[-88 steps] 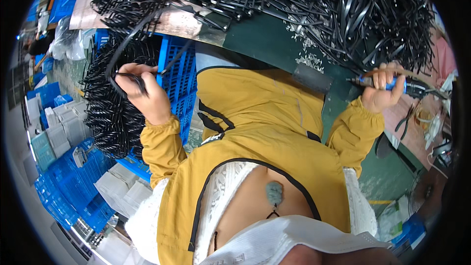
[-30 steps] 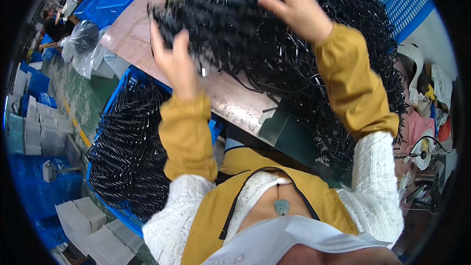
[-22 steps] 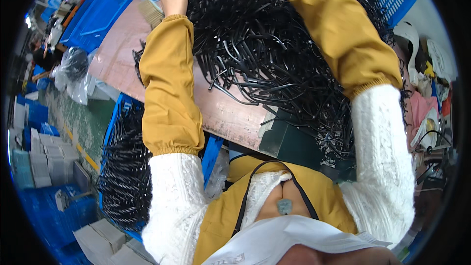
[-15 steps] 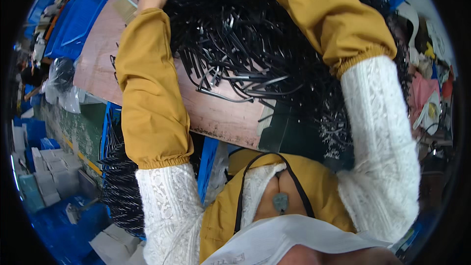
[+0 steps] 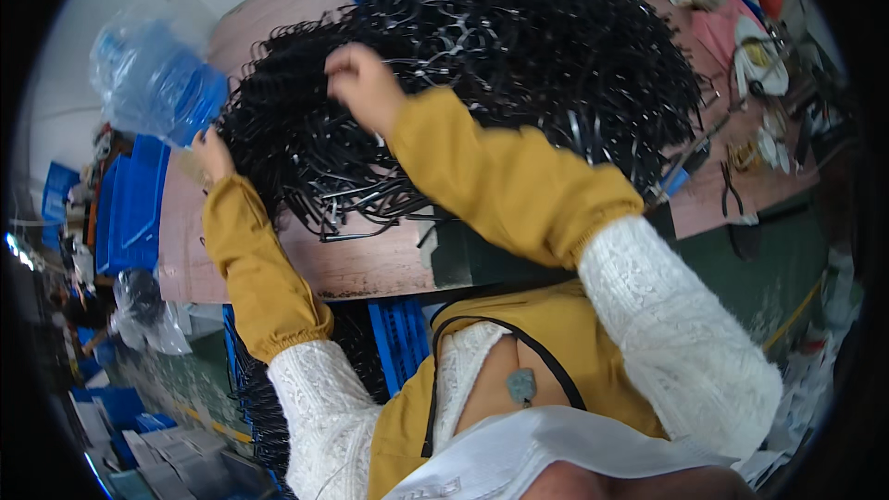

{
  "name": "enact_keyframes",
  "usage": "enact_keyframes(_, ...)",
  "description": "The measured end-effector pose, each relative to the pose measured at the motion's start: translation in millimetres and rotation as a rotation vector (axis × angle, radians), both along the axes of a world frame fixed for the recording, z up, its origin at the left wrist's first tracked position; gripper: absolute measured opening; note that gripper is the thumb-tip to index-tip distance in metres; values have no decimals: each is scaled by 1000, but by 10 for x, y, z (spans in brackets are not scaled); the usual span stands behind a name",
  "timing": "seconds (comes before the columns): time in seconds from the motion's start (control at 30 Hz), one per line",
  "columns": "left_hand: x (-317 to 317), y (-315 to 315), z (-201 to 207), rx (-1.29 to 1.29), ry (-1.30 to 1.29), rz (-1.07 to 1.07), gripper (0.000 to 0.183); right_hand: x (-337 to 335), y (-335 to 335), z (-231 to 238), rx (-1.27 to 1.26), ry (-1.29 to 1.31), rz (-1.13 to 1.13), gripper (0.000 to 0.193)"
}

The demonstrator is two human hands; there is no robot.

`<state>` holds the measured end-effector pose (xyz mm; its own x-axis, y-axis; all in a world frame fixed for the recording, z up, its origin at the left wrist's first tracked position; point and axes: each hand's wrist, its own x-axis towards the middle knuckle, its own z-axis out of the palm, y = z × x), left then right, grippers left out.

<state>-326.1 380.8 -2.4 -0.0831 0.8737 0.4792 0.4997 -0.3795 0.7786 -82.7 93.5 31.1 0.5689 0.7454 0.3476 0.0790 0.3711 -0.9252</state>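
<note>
A large heap of thin black flexible strips (image 5: 519,46), shiny in places and tangled, covers much of the pinkish table. Above the heap's left part is my right hand (image 5: 366,88). Slightly smeared by motion, it has its fingers loosely bent and apart, with nothing visible in them. My left hand (image 5: 213,156) is at the heap's left edge, just below a blue container in clear plastic (image 5: 181,83). Its fingertips are drawn together; whatever they grip is too small to make out. Mustard sleeve covers are on both my forearms.
Blue trays (image 5: 134,204) are stacked beyond the table's left side. Pliers (image 5: 732,190) and assorted cloths (image 5: 727,28) lie on the right. Below the table edge, a blue crate (image 5: 398,343) stands beside more black strips. White boxes (image 5: 176,454) are at lower left.
The view has shifted, showing more of the heap and table. My right hand, formerly out of sight past the upper edge, is now over the heap's left part. My left hand appears beside the bagged container.
</note>
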Motion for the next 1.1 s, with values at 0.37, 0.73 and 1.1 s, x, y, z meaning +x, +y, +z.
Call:
enact_keyframes(0.37, 550, -2476, -1101, 47, 301, -270, 51, 1006, -5305, -1092, -146, -174, -583, 22)
enact_keyframes(0.73, 1299, -3199, -843, -294, 424, -286, 74, 3557, -3947, -1014, -487, -965, -1003, 49)
enact_keyframes(1.1, 4911, -4509, 387, 974, 563, -756, 62, 3498, -3765, -1189, -428, -973, -1215, 44)
